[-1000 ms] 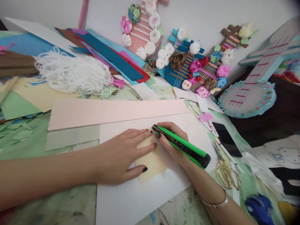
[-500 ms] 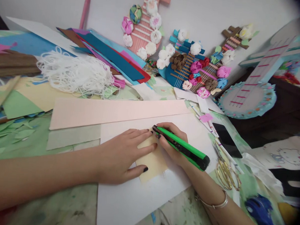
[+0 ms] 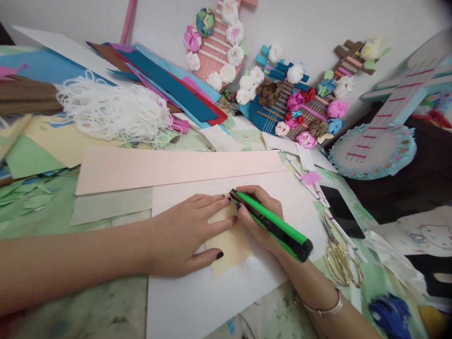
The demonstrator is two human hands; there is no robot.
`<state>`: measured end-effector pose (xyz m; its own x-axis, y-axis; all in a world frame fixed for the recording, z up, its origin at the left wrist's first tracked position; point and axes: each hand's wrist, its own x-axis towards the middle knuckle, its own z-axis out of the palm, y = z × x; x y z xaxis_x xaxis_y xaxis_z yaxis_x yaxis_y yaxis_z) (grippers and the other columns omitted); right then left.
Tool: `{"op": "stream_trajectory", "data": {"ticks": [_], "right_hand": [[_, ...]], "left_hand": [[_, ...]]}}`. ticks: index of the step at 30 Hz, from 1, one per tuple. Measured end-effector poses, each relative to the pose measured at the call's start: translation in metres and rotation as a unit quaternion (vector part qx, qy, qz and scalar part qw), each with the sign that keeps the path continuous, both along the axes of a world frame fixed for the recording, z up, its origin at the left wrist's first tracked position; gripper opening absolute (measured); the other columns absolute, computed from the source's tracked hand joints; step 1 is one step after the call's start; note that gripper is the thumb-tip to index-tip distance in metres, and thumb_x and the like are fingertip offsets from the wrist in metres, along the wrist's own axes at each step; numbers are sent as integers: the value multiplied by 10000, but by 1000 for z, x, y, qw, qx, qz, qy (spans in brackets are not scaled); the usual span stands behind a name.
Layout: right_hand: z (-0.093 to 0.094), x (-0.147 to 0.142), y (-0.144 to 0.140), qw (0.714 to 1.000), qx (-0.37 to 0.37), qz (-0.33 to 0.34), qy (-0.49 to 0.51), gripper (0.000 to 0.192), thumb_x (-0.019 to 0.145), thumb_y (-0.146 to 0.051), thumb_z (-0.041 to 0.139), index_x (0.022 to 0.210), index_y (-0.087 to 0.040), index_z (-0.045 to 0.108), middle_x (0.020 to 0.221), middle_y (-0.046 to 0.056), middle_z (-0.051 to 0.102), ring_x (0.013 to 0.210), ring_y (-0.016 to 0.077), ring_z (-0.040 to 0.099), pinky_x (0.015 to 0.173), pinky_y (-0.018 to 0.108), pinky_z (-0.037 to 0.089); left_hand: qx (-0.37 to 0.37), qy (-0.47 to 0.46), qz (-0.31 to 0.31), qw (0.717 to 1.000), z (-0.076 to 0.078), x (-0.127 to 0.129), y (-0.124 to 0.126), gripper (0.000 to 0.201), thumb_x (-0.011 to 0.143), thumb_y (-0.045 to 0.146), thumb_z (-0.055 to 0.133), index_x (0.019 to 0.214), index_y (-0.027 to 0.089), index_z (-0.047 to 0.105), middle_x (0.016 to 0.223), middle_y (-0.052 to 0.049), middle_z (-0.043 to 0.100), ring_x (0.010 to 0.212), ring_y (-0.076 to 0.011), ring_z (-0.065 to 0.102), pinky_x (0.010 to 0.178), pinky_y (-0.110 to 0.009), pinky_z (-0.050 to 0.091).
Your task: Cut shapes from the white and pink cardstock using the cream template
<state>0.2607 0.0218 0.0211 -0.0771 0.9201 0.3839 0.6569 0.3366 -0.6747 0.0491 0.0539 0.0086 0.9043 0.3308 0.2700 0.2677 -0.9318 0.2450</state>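
A green and black utility knife is gripped in my right hand, its front end pointing at the upper edge of a small pale yellow piece of paper. The blade itself is hidden by my fingers. My left hand lies flat with fingers spread, pressing that yellow piece down close to the knife's front end. Both rest over a white sheet. Just beyond my hands a long pale pink strip lies across the sheet's far edge.
Gold-handled scissors and a black phone lie to the right, with a blue tape dispenser nearer. White string is heaped at the back left beside coloured sheets. Flower-decorated paper guitars lean against the wall.
The rear end of the utility knife has swung slightly down and to the left. My left hand keeps its place on the yellow paper.
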Motion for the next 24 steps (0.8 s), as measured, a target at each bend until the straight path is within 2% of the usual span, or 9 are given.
{"op": "stream_trajectory", "data": {"ticks": [24], "right_hand": [[0,-1,-1,1000,-1,0,8,243,773,-183,574,1006,-215,638,845,10,730,671,132,662,639,255,540]], "left_hand": [[-3,4,1,1000,-2,0,1,498,905,390,506,1349,165,477,1435,-208,446,1335,-378,412,1065,-549,362]]}}
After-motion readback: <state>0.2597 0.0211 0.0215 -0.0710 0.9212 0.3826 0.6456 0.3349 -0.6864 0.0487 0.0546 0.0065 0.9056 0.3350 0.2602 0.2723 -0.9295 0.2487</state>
